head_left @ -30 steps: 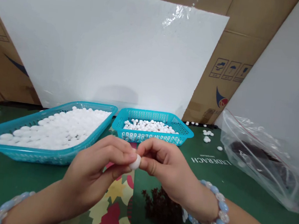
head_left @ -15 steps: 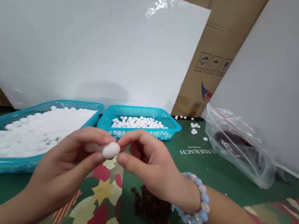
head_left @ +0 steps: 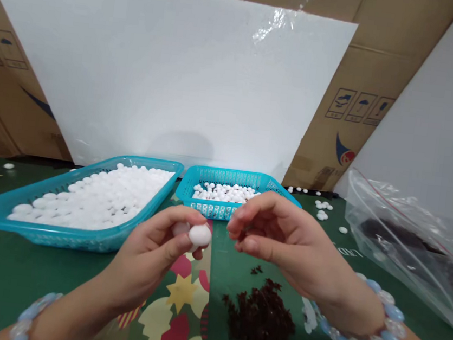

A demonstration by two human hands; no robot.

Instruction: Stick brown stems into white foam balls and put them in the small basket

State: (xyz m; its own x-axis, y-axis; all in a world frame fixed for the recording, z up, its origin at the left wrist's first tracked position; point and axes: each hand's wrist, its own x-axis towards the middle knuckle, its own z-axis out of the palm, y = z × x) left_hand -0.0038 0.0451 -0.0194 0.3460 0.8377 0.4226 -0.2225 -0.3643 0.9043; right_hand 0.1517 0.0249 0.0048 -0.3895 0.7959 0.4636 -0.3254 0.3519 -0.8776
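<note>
My left hand (head_left: 156, 249) is closed round smooth white foam-like balls, with one white ball (head_left: 200, 236) showing between thumb and fingertips and part of another behind it. My right hand (head_left: 279, 239) hovers just to the right, apart from the ball. Its fingers are curled and drawn towards the thumb; a tiny dark spot shows between them, too small to make out. Below lies a pile of small dark brown spiky pieces (head_left: 262, 321), with a loose bit just above it.
A large blue basket (head_left: 75, 234) of white balls stands at left. Behind my hands, a smaller blue basket (head_left: 205, 208) holds more. Stray balls (head_left: 323, 205) lie near a clear bag (head_left: 410, 245) of dark material. White board (head_left: 180, 77) and cardboard (head_left: 336, 68) form the back wall.
My right hand has drawn away to the right from the white ball, which stays in my left hand. The view has shifted left, so the scene sits further right.
</note>
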